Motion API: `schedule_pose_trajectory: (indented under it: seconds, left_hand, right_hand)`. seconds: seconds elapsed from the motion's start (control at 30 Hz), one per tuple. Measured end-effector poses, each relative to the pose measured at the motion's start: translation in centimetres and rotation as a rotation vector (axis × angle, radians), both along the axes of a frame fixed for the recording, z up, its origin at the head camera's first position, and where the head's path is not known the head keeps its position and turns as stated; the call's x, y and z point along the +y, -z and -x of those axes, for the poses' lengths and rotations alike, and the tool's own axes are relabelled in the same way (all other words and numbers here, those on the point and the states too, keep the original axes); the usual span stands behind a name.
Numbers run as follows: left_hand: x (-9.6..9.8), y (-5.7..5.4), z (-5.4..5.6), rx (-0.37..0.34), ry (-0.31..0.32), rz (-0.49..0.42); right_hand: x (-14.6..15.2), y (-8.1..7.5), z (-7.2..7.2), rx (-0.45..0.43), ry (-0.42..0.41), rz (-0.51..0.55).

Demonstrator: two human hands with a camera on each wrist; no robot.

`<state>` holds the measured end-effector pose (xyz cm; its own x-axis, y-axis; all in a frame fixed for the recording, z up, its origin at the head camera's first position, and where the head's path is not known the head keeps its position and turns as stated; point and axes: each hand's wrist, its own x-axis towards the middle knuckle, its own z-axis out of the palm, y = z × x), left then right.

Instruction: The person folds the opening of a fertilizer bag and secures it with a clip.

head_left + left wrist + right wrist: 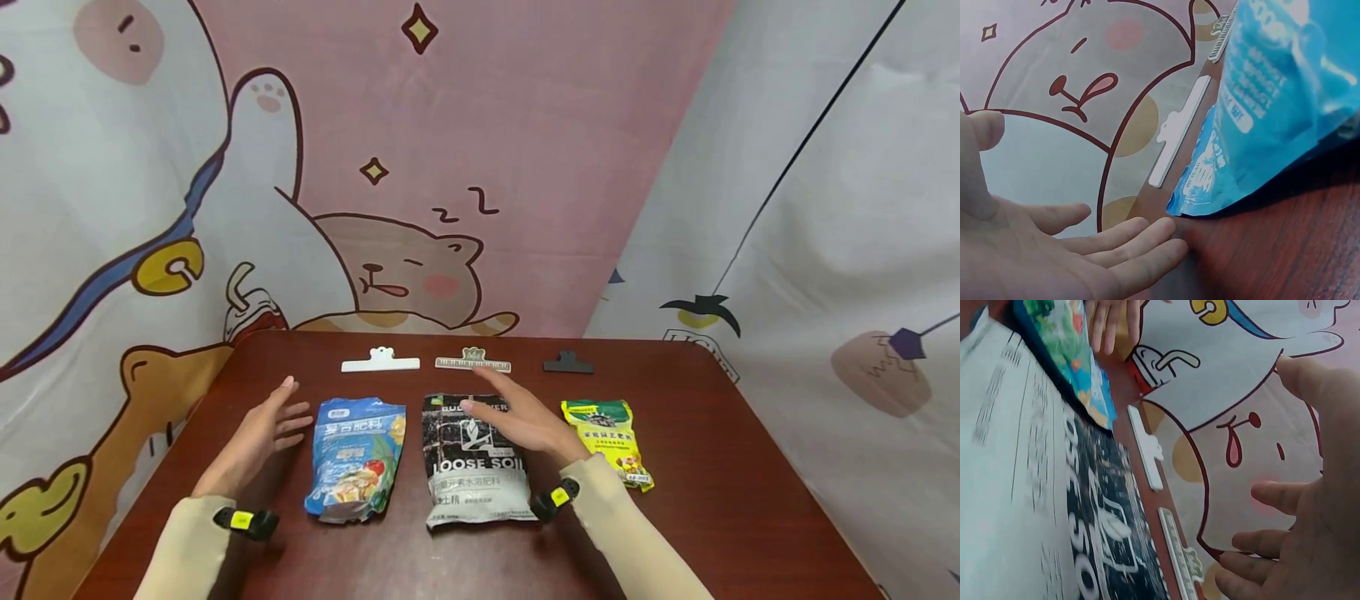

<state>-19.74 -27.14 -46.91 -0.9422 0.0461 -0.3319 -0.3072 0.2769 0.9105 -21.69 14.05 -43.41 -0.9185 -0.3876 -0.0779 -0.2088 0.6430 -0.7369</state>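
My left hand (pixel 264 429), fingers spread and holding nothing, is just left of a blue fertilizer bag (pixel 356 460) that lies on the table. In the left wrist view its fingertips (pixel 1169 240) point toward that bag's top edge. My right hand (pixel 528 417) is over the upper right of a black and white "LOOSE SOIL" bag (pixel 480 492), hiding part of it; its fingers are extended with nothing between them. Right of this hand lies a small yellow and green bag (pixel 611 437), its left edge partly covered by my wrist.
Behind the bags, three clips lie in a row on the brown table (pixel 720 500): a white one (pixel 381 361), a ribbed pale one (pixel 472 360) and a dark one (pixel 568 362). A cartoon-printed cloth (pixel 525 125) hangs right behind the table's far edge.
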Motion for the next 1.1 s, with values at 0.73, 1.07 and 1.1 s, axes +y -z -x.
schedule_pose_trajectory:
  seconds: [0.73, 1.07, 1.1]
  left_hand:
    - [-1.3, 0.8, 1.1, -0.098, -0.106, -0.125]
    - [-1.6, 0.8, 1.3, -0.136, -0.123, -0.097]
    - [-1.6, 0.7, 1.3, -0.14, -0.122, -0.089]
  right_hand:
    - [-4.8, -0.1, 1.6, -0.276, 0.031, 0.196]
    - [-7.5, 1.1, 2.6, -0.386, 0.046, 0.341]
    - [-7.8, 1.1, 2.7, -0.393, 0.045, 0.347]
